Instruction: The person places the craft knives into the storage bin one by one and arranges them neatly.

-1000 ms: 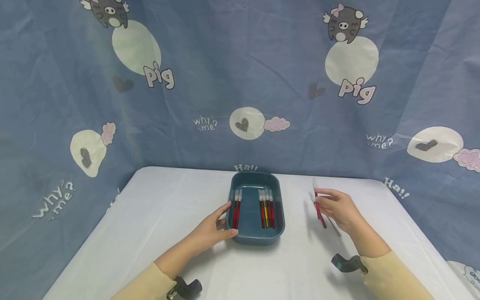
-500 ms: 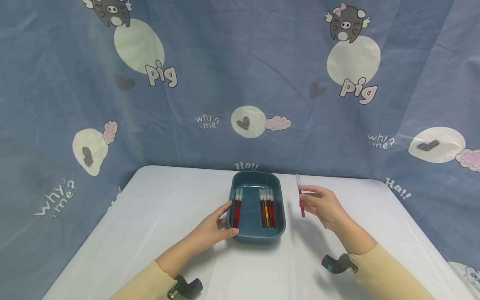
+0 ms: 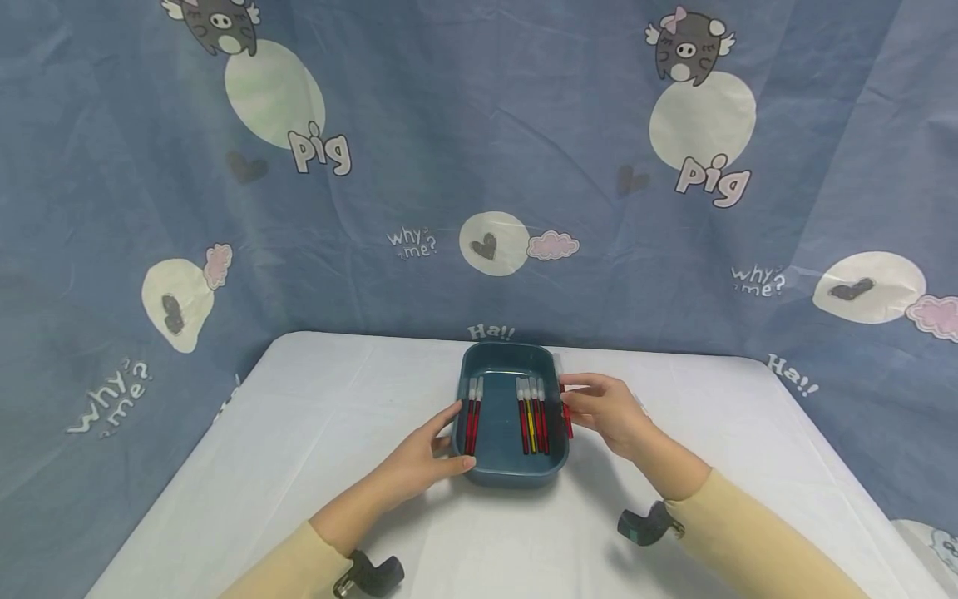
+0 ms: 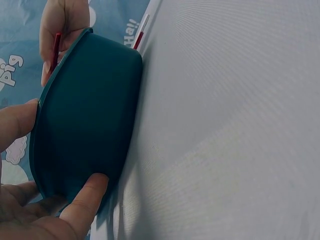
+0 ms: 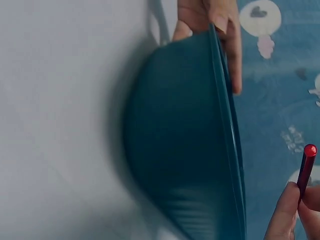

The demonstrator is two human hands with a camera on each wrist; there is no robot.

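A dark teal plastic box (image 3: 496, 478) stands on the table. In it lie two red pens (image 3: 473, 420) along the left side and several pens (image 3: 532, 420), one of them yellow, along the right, all with clear caps. My left hand (image 3: 422, 466) holds the near left corner, index finger at the rim and thumb (image 4: 87, 205) against the outer wall. My right hand (image 3: 609, 412) pinches a red pen (image 3: 567, 416) beside the right rim, its clear cap pointing away. The red end of that pen shows between thumb and finger in the right wrist view.
Another red pen with a pale cap (image 4: 141, 34) lies on the table beyond the box, mostly hidden by my right hand in the head view. White cloth covers the table (image 3: 359, 374). A blue printed curtain (image 3: 419, 166) hangs behind it.
My right hand has picked up the red pen from the table and carried it left to the box's right rim. The left hand and box have stayed in place.
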